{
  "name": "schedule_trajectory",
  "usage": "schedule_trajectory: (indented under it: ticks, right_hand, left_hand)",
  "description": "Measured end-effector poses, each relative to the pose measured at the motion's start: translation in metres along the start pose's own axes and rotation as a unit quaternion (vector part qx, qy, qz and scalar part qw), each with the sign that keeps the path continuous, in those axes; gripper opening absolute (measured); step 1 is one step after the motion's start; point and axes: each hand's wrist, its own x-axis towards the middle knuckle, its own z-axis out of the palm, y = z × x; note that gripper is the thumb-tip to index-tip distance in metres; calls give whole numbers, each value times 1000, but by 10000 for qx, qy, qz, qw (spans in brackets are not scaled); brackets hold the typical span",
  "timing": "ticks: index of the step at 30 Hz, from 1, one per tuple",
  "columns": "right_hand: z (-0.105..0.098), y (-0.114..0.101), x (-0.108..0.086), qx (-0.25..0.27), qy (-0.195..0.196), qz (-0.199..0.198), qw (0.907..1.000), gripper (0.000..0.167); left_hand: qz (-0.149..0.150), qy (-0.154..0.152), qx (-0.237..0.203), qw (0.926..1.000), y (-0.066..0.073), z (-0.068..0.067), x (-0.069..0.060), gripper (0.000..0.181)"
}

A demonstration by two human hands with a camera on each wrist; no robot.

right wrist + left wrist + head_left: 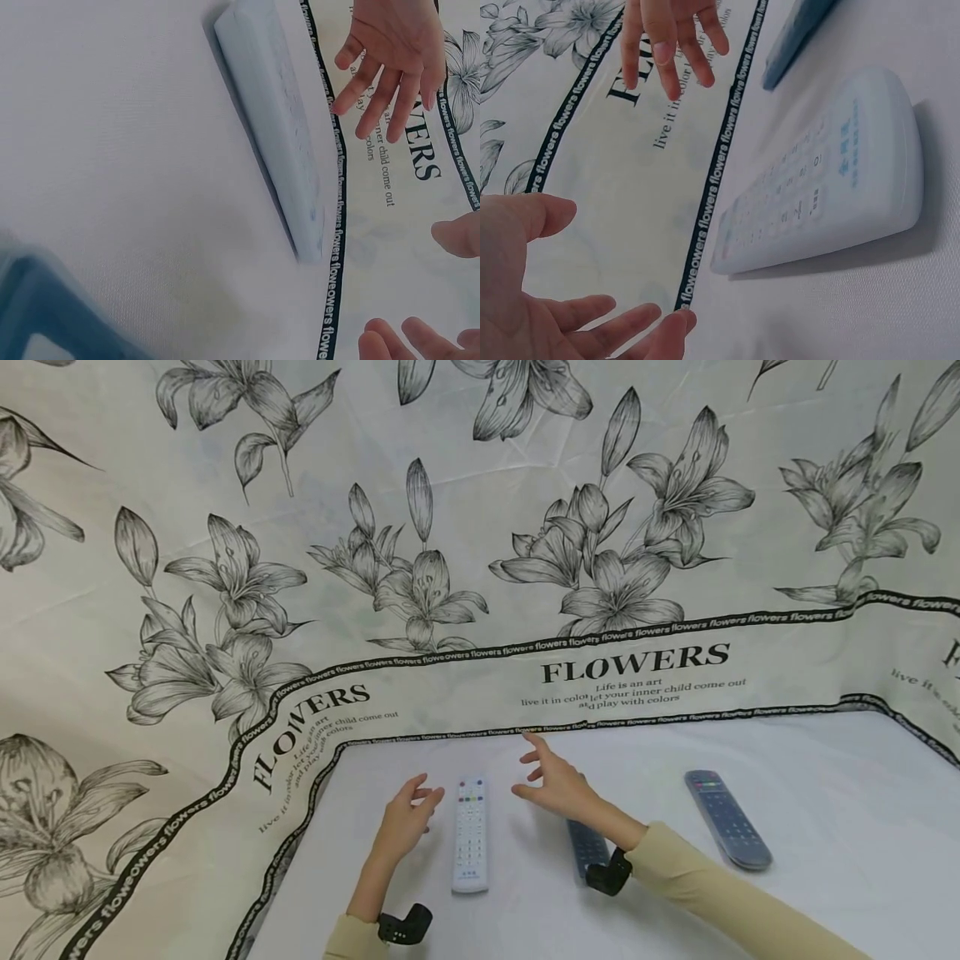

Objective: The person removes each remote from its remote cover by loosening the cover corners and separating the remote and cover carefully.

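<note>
A white remote control (470,835) lies on the white table between the two hands, its buttons facing up. Just left of it, the left hand (405,818) hovers with relaxed, slightly bent fingers and holds nothing. The right hand (558,783) is held in the air to the right of the white remote, fingers spread and empty. Under the right forearm lies a dark remote (587,843), partly hidden by the wrist. In the left wrist view the white remote (817,180) is beside the left hand (577,300), not touched.
Another dark remote (727,820) in a clear cover lies farther right on the table (645,760). Behind the table hangs a cloth (465,693) printed with flowers and lettering. Each wrist wears a black camera band.
</note>
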Motion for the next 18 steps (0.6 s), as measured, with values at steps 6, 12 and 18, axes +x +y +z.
schedule_trajectory:
  ticks: [6, 12, 18]
  right_hand:
    - [8, -1, 5, 134, -128, 124, 9998, 86]
    - [14, -3, 9, 377, -355, 406, 9978, 85]
    - [19, -1, 12, 697, -614, 783, 9926, 85]
  left_hand:
    - [-127, -136, 0, 9998, -4, 0, 2, 67]
    - [-235, -219, -6, 9995, -5, -1, 6, 68]
    - [-327, -287, -141, 9990, -9, 1, 12, 64]
